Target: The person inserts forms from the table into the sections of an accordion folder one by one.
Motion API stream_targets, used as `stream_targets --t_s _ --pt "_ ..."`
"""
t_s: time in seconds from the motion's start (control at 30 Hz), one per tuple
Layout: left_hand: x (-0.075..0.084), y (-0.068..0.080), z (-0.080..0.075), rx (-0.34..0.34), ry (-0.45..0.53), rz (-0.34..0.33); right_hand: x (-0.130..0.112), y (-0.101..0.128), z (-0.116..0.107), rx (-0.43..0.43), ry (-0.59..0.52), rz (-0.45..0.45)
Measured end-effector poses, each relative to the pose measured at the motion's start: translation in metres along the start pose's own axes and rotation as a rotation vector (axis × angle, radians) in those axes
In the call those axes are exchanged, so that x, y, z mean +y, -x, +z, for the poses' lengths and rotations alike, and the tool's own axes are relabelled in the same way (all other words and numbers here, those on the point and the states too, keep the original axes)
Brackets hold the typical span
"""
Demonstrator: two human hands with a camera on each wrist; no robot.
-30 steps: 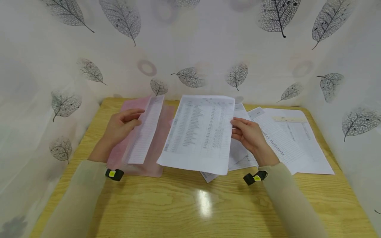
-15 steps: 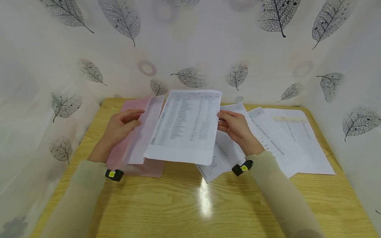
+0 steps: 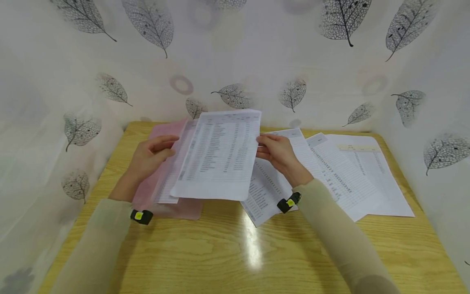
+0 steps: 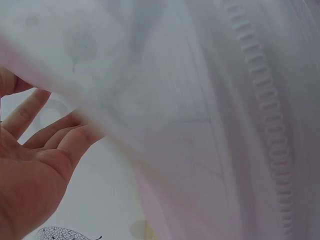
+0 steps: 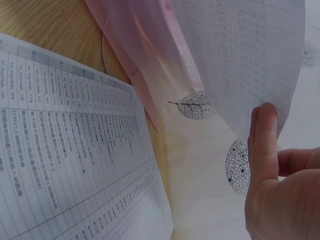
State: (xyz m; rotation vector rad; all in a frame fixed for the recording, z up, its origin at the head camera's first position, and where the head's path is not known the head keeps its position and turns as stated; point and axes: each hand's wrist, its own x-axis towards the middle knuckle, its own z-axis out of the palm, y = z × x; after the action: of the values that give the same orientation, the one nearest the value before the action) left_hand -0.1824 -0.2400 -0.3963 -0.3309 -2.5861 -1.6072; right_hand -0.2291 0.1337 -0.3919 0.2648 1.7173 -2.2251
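The printed sheet (image 3: 219, 155) is held above the table, tilted, its rows of figures facing me, over the near edge of the pink folder (image 3: 167, 130). My right hand (image 3: 278, 153) pinches its right edge, thumb on the front and fingers (image 5: 264, 137) behind; the right wrist view shows the thumb pressed flat against the paper. The sheet's left edge overlaps a narrow printed page (image 3: 172, 175) that stands partly inside the folder.

My left hand (image 3: 148, 158) grips the folder's upper flap together with that narrow page, thumb on top, fingers curled beneath. In the left wrist view the fingers (image 4: 47, 137) lie under a translucent pinkish film with a ribbed strip along it; the grip itself is blurred there.

The folder lies on the left rear part of the wooden table (image 3: 205, 253). Just right of the held sheet, several more printed pages (image 3: 341, 171) lie fanned and overlapping on the tabletop, reaching toward the right edge. One of them (image 3: 262, 192) lies directly beneath my right wrist. A leaf-patterned curtain (image 3: 235, 49) encloses the table on three sides.
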Motion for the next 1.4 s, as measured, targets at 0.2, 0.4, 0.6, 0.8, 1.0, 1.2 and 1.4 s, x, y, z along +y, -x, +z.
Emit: stream_targets --t_s 0.2,0.4,0.6,0.8,1.0,1.2,1.4 --pt "0.000 0.000 0.000 -0.006 0.001 0.007 0.000 -0.004 0.012 -0.008 0.006 -0.015" --pt "0.000 0.000 0.000 -0.005 -0.011 0.008 0.001 -0.008 0.021 -0.011 0.004 -0.021" --pt "0.000 0.001 0.000 0.004 -0.011 0.008 0.004 -0.011 0.029 -0.028 0.006 -0.020" --pt "-0.001 0.000 0.002 0.010 -0.003 0.019 0.005 -0.012 0.035 -0.032 0.013 -0.024" --pt "0.000 -0.001 0.002 0.003 -0.023 0.008 0.007 -0.015 0.040 -0.042 0.001 -0.029" --pt "0.001 -0.001 0.002 -0.005 -0.010 0.000 0.010 -0.019 0.048 -0.061 0.034 -0.020" --pt "0.002 -0.001 0.003 -0.011 -0.015 -0.012 0.014 -0.025 0.059 -0.072 0.047 -0.011"
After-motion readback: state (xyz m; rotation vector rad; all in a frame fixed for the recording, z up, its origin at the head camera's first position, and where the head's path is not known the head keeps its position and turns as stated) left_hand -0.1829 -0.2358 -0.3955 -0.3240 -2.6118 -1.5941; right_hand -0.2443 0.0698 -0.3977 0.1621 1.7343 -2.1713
